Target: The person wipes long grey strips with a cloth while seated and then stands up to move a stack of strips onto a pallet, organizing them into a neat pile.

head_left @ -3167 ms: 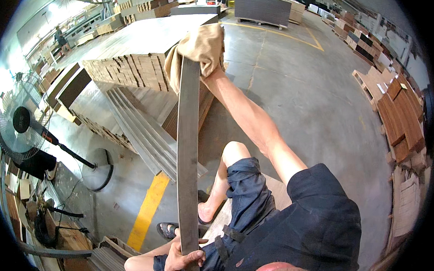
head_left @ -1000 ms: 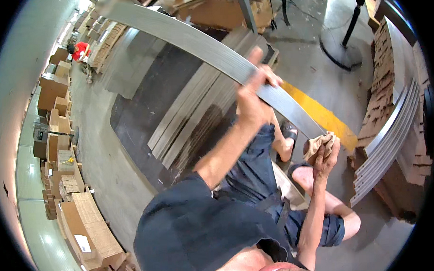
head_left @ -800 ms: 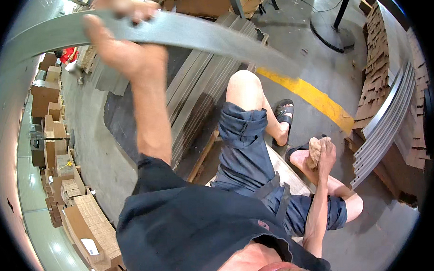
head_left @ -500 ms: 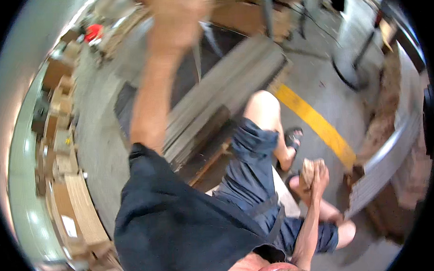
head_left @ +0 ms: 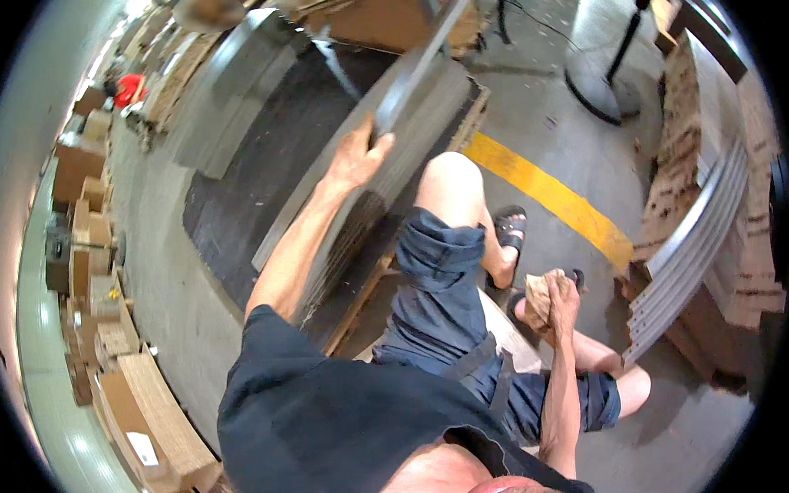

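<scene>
The grey strip (head_left: pixel 419 67), long and flat, slants up and away over a stack of grey strips (head_left: pixel 391 160) on the floor. The left hand (head_left: pixel 357 156) has its grip closed around the strip's lower end. The right hand (head_left: pixel 560 300), down by the sandalled feet, has its grip bunched around a crumpled tan cloth (head_left: pixel 540 295).

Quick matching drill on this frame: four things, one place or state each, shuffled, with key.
Things:
1. left hand
2. right hand
3. yellow line
4. grey strip

States:
A. painted on the floor
B. clutching a tan cloth
C. long, held over the stack
D. gripping the strip's near end

Pairs: 1-D, 2-B, 3-A, 4-C
</scene>
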`<state>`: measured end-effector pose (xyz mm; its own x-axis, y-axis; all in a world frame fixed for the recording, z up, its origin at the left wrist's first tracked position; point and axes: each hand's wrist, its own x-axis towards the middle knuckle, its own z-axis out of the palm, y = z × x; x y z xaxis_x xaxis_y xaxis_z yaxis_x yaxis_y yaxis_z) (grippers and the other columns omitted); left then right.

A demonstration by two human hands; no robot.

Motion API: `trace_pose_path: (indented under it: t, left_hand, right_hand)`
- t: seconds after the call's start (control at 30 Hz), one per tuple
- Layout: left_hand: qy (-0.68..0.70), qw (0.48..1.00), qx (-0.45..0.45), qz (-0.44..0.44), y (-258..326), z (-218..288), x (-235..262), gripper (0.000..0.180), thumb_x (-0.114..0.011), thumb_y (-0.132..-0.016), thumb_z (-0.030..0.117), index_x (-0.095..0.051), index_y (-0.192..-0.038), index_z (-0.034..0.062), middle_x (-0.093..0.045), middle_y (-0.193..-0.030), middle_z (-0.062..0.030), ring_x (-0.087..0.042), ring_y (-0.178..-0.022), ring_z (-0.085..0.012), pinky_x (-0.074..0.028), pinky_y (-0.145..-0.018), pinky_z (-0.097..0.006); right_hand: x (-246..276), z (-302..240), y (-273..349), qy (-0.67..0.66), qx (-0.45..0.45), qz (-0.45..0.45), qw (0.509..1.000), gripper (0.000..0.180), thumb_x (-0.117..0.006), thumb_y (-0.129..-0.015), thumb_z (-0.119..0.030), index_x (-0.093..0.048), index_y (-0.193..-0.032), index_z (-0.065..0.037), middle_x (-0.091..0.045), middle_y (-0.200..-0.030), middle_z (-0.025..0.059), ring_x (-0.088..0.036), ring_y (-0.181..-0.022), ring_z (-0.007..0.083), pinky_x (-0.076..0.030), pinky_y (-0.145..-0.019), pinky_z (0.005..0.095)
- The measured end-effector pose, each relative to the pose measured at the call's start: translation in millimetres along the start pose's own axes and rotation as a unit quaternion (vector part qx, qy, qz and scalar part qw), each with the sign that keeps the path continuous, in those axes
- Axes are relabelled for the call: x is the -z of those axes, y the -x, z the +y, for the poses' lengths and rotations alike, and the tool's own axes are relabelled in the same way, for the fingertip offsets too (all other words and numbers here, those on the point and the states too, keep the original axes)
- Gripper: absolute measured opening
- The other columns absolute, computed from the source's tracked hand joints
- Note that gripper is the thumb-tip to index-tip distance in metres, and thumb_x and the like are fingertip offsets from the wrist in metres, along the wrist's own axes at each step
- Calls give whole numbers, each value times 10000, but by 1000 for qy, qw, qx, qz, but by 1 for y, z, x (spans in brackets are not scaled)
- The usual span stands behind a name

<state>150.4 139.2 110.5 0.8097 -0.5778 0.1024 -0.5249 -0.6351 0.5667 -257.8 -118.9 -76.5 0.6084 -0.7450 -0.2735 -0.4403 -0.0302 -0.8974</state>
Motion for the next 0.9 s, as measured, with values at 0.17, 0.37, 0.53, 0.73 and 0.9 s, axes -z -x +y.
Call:
trace_pose_path:
  t: [0.17, 0.37, 0.53, 0.73, 0.9]
  left_hand:
    - [-99, 989, -111, 20, -17, -35, -40, 689, -639, -907, 295, -382, -1442, -54, -539, -1269, -359, -556, -1154, -490, -454, -979, -502]
    - [-121, 990, -75, 5, -29, -66, -74, 703, -679, -886, 225, -358, -1459, -24, -571, -1184, -348, -570, -1098, -498, -474, -934, -520]
    - [-132, 989, -66, 10, -28, -106, -99, 726, -686, -888, 245, -344, -1466, -29, -573, -1185, -312, -562, -1101, -473, -476, -940, -494]
    - [-143, 989, -34, 28, -32, -106, -109, 728, -692, -877, 197, -335, -1465, -39, -518, -1262, -260, -491, -1182, -426, -456, -969, -496]
    - [-163, 985, -43, 46, -39, -99, -120, 731, -705, -859, 169, -343, -1454, -54, -529, -1234, -240, -484, -1178, -418, -463, -964, -503]
  right_hand:
    - [1, 38, -4, 37, 2, 30, 999, 292, -674, -901, -207, -572, -1069, 9, -634, -959, 187, -610, -914, 324, -485, -845, 395]
    - [-1, 51, 0, 63, 14, 36, 997, 337, -666, -896, -200, -548, -1139, 1, -624, -1028, 199, -605, -966, 334, -473, -877, 388]
    - [5, 37, 1, 70, -49, -28, 996, 575, -651, -919, -211, -474, -1385, 74, -514, -1425, 236, -477, -1340, 327, -337, -1123, 368]
    - [0, 46, -3, 60, -34, -36, 997, 514, -654, -899, -144, -516, -1330, 99, -598, -1308, 205, -566, -1201, 277, -404, -1040, 344]
    - [5, 73, -10, 25, -45, -36, 998, 558, -666, -898, -153, -487, -1347, 126, -565, -1357, 244, -547, -1240, 305, -387, -1074, 362]
